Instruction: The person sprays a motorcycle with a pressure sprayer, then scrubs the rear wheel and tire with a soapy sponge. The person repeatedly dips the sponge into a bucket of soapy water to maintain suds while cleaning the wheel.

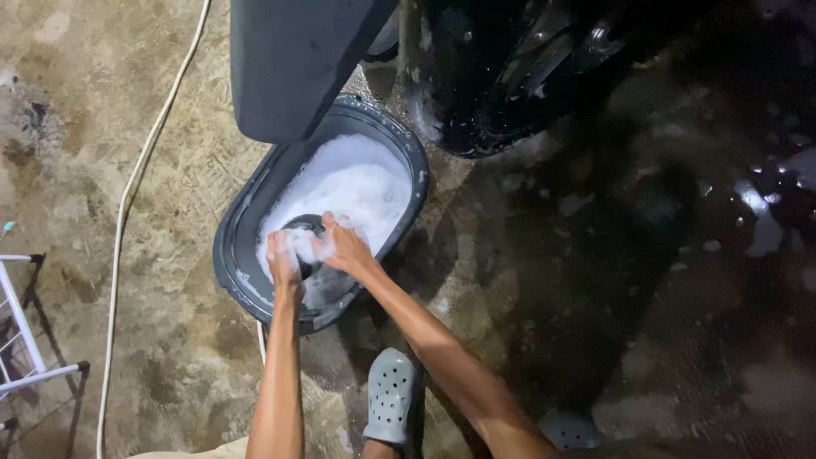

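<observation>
Wet concrete floor; one foamy basin; two hands: left, right.

Oval tub on the wet ground, full of suds. Both hands in it at the near end — left hand beside right hand, a rounded item between them. Motorbike behind the tub, its seat overhanging the far rim. Hose left of tub — wire rack at left edge. Clog near side.
</observation>
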